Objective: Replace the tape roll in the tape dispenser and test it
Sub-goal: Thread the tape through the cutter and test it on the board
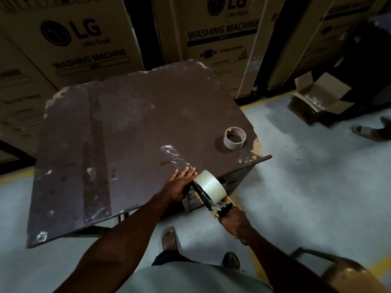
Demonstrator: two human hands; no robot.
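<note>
The tape dispenser (208, 194), carrying a full clear tape roll (208, 186), is hanging at the tabletop's (127, 123) near edge. The right hand (233, 222) is wrapping its grip tight around the handle. The left hand (182, 181) is pressing flat, fingers spread, on a tape strip (174, 157). An empty core (234, 138) is sitting nearby.

A warehouse: stacked washing machine cartons (69, 41) line a bare concrete floor (306, 176).

Worn brown table (127, 123) carries 1 empty tape core (234, 138) and a clear tape strip (175, 157).
</note>
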